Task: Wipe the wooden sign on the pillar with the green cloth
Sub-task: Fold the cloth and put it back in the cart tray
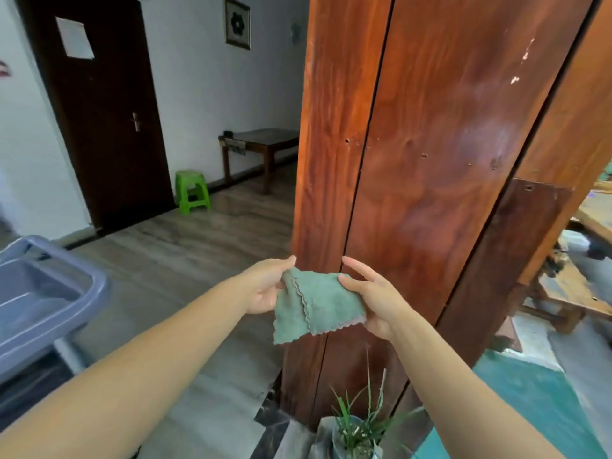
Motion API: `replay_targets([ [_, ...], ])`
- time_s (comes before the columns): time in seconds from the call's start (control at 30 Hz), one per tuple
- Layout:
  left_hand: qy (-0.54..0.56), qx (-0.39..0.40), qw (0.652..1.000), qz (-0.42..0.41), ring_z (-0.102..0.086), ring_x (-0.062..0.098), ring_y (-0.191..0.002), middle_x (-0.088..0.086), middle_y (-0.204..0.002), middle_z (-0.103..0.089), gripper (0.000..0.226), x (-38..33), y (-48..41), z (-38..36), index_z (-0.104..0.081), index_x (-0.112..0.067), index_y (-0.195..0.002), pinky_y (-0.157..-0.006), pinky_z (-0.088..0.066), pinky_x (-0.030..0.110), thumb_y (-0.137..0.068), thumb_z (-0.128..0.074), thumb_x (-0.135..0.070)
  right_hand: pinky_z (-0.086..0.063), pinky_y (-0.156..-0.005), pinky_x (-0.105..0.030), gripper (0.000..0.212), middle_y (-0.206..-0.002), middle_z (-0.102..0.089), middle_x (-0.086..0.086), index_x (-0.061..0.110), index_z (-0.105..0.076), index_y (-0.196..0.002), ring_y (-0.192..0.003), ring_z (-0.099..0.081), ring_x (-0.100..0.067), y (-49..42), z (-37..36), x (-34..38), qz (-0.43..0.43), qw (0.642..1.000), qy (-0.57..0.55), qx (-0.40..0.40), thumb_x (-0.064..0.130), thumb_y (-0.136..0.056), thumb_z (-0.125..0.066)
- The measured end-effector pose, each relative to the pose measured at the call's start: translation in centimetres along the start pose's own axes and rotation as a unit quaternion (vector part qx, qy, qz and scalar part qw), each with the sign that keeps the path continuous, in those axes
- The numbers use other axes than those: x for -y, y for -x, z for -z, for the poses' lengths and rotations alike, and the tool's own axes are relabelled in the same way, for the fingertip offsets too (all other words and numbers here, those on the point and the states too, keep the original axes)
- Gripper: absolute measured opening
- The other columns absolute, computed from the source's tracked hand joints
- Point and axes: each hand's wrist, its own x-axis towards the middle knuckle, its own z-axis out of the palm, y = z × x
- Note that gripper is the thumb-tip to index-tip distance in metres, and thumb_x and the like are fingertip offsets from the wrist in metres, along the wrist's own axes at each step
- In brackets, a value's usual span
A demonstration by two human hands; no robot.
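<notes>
A folded green cloth (pixel 314 304) with scalloped edges hangs between both hands, in front of the lower part of the wooden pillar (pixel 430 144). My left hand (pixel 265 286) pinches its upper left corner. My right hand (pixel 371 296) grips its right edge. A darker wooden board (pixel 506 260), possibly the sign, is fixed on the pillar's right face with a screw near its top. The pillar's front shows reddish grain, a vertical seam and a few small holes.
A potted plant (pixel 357 429) stands at the pillar's foot. A grey plastic cart (pixel 43 293) is at the left. Further back are a dark door (pixel 106 111), a green stool (pixel 193 192) and a low table (pixel 261 144). Wooden furniture (pixel 576 293) sits at the right.
</notes>
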Motion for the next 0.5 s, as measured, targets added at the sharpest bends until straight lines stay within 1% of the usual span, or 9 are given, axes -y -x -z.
replay_targets([
  [0.07,0.008,-0.012,1.000,-0.017,-0.073,0.028,-0.097,0.020,-0.111,-0.073,0.028,1.1,0.4,2.8,-0.059,-0.007,-0.116,-0.080,-0.060,0.044,-0.098,-0.061,-0.028,-0.062,-0.073,-0.038,0.041,-0.111,-0.077,-0.018,0.012,-0.068,-0.125,-0.098,-0.076,-0.031,-0.2,-2.1,-1.6,-0.019,1.000,-0.015,0.018,-0.005,-0.088,-0.068],
  [0.13,-0.009,-0.030,0.998,-0.045,-0.073,0.028,-0.101,0.018,-0.119,-0.069,0.053,2.0,0.9,5.8,-0.051,-0.016,-0.132,-0.081,-0.060,0.043,-0.086,-0.077,-0.016,-0.061,-0.079,-0.042,0.048,-0.118,-0.073,-0.025,0.003,-0.065,-0.127,-0.100,-0.073,-0.035,-0.6,-4.5,-2.7,-0.024,0.999,0.012,0.038,-0.015,-0.083,-0.067],
  [0.17,-0.050,-0.041,0.996,-0.060,-0.072,0.028,-0.102,0.018,-0.119,-0.067,0.065,2.2,1.4,7.4,-0.051,-0.021,-0.134,-0.082,-0.060,0.041,-0.078,-0.083,-0.011,-0.059,-0.086,-0.045,0.053,-0.122,-0.069,-0.030,0.000,-0.062,-0.129,-0.102,-0.071,-0.038,-0.9,-5.9,-3.2,-0.022,0.998,0.036,0.044,-0.021,-0.080,-0.066],
  [0.23,-0.199,-0.078,0.973,-0.090,-0.069,0.018,-0.098,0.006,-0.112,-0.064,0.077,2.6,2.6,10.4,-0.058,-0.027,-0.130,-0.077,-0.060,0.025,-0.064,-0.091,-0.008,-0.054,-0.096,-0.050,0.062,-0.123,-0.065,-0.036,-0.004,-0.058,-0.132,-0.103,-0.067,-0.040,-1.7,-9.1,-4.1,-0.018,0.994,0.095,0.047,-0.028,-0.076,-0.065],
  [0.3,-0.356,-0.130,0.917,-0.119,-0.062,0.012,-0.105,-0.002,-0.119,-0.061,0.078,3.0,3.7,13.7,-0.064,-0.028,-0.128,-0.079,-0.053,0.018,-0.057,-0.095,-0.015,-0.052,-0.101,-0.051,0.064,-0.116,-0.067,-0.036,-0.005,-0.058,-0.133,-0.101,-0.067,-0.039,-2.5,-12.6,-5.0,-0.005,0.979,0.196,0.052,-0.026,-0.074,-0.070],
  [0.33,-0.419,-0.155,0.886,-0.127,-0.058,0.013,-0.114,-0.001,-0.125,-0.060,0.076,3.2,4.2,15.4,-0.066,-0.026,-0.127,-0.088,-0.050,0.021,-0.057,-0.095,-0.019,-0.053,-0.099,-0.048,0.061,-0.109,-0.069,-0.031,-0.004,-0.061,-0.131,-0.096,-0.067,-0.036,-3.1,-14.4,-5.6,0.014,0.962,0.268,0.057,-0.021,-0.073,-0.075],
  [0.4,-0.511,-0.190,0.826,-0.141,-0.053,0.018,-0.120,0.004,-0.126,-0.055,0.062,3.7,5.2,19.0,-0.071,-0.022,-0.120,-0.100,-0.045,0.027,-0.062,-0.093,-0.025,-0.054,-0.088,-0.038,0.047,-0.098,-0.071,-0.019,0.002,-0.071,-0.118,-0.086,-0.064,-0.025,-4.3,-18.0,-7.0,0.075,0.899,0.424,0.081,-0.006,-0.073,-0.084],
  [0.47,-0.572,-0.210,0.777,-0.155,-0.052,0.021,-0.116,0.006,-0.117,-0.053,0.038,4.4,6.4,22.7,-0.077,-0.020,-0.104,-0.099,-0.044,0.029,-0.069,-0.088,-0.027,-0.052,-0.077,-0.032,0.029,-0.093,-0.074,-0.013,0.007,-0.076,-0.099,-0.079,-0.062,-0.018,-5.3,-21.5,-8.6,0.126,0.833,0.527,0.112,0.010,-0.073,-0.088],
  [0.5,-0.583,-0.219,0.766,-0.158,-0.051,0.022,-0.114,0.004,-0.116,-0.053,0.026,4.7,7.1,24.6,-0.078,-0.020,-0.095,-0.097,-0.044,0.030,-0.072,-0.086,-0.029,-0.050,-0.073,-0.031,0.023,-0.088,-0.074,-0.012,0.007,-0.076,-0.091,-0.076,-0.061,-0.017,-5.8,-23.1,-9.4,0.135,0.818,0.545,0.124,0.014,-0.073,-0.088],
])
